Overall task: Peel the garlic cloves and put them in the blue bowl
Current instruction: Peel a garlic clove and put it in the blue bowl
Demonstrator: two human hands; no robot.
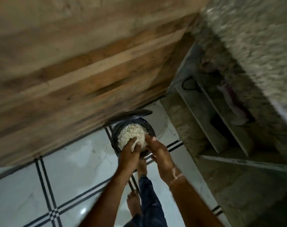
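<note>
My left hand point(129, 151) and right hand point(157, 149) cupped over pale heap point(131, 133) in dark bowl point(150, 128), fingers curled on it, wooden plank wall point(74, 71) beside, tiled floor point(66, 169), my bare foot point(133, 203).

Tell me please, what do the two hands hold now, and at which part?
Both hands, left and right, hold the dark bowl of pale pieces at its near rim, one on each side.

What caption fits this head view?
Both hands, left and right, reach into a dark bowl heaped with pale bits.
</note>
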